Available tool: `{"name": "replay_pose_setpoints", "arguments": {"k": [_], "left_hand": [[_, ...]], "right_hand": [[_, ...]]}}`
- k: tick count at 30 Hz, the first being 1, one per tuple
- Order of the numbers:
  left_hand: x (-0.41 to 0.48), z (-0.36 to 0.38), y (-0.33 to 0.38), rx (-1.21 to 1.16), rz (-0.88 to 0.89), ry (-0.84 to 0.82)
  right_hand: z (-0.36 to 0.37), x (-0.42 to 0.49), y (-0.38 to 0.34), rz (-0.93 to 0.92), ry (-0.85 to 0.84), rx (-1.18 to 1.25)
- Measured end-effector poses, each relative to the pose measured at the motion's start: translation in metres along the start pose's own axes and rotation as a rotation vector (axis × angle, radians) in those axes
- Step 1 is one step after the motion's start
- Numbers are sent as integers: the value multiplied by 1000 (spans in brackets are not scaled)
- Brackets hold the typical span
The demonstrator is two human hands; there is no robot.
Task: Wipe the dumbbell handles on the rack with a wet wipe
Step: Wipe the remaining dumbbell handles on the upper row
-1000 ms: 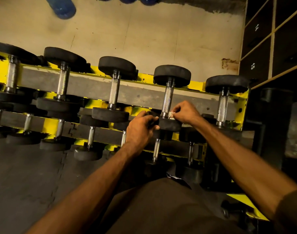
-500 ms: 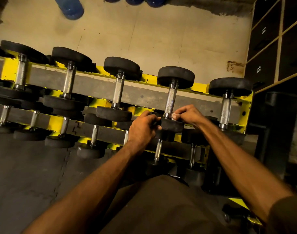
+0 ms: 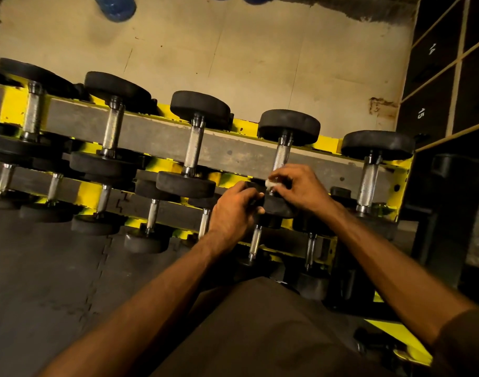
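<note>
A yellow and grey rack [image 3: 243, 155] holds rows of black dumbbells with knurled steel handles. My right hand [image 3: 299, 187] pinches a small white wet wipe [image 3: 271, 183] around the near end of the handle [image 3: 282, 156] of the fourth dumbbell in the top row. My left hand [image 3: 234, 213] grips that dumbbell's near black weight head [image 3: 277, 206]. The lower part of the handle is hidden under my fingers.
Neighbouring dumbbells flank it, one to the left [image 3: 193, 148] and one to the right [image 3: 369, 183]. A lower tier of smaller dumbbells [image 3: 151, 213] sits nearer me. Dark numbered lockers [image 3: 439, 77] stand at the right, blue water jugs [image 3: 114, 5] on the far floor.
Both hands have stayed on the same dumbbell. The view has shifted a little, and the right hand with the wipe has worked slightly along the near end of the handle.
</note>
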State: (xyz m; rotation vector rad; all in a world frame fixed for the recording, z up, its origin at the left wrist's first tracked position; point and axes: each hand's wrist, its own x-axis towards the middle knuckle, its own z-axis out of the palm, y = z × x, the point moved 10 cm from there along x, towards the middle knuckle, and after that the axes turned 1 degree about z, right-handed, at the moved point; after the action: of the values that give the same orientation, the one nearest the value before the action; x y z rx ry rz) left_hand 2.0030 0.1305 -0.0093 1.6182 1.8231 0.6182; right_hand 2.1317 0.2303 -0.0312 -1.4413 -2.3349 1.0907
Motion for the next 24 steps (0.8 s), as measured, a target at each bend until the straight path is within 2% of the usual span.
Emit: {"name": "replay_pose_setpoints", "arguments": {"k": [1, 2, 5, 6, 7, 10, 11, 12, 15, 17, 20, 24], "left_hand": [[0, 0, -1, -8, 2, 2], [0, -1, -1, -14, 3, 3], [1, 1, -3, -18, -1, -1], [1, 1, -2, -15, -3, -4], [2, 0, -2, -11, -3, -5], [4, -1, -2, -9, -4, -24], [4, 0, -1, -8, -5, -28], [5, 0, -2, -8, -6, -28], [4, 1, -1, -9, -14, -36], [3, 0, -1, 1, -12, -34], [4, -1, -1, 25, -12, -30], [5, 0, 1, 25, 4, -40]], "right_hand": [[4, -1, -2, -2, -60, 4], [1, 2, -1, 4, -48, 6], [-24, 8, 5, 79, 182, 10], [-25, 7, 3, 99, 207, 6], [-21, 7, -1, 81, 175, -17], [7, 4, -11, -3, -148, -167], [7, 4, -11, -6, -189, -192], [1, 8, -8, 8, -158, -180], [-30, 11, -2, 93, 108, -111], [-23, 6, -8, 73, 73, -148], [-4, -2, -17, 7, -103, -171], [-8, 11, -25, -2, -72, -242]]}}
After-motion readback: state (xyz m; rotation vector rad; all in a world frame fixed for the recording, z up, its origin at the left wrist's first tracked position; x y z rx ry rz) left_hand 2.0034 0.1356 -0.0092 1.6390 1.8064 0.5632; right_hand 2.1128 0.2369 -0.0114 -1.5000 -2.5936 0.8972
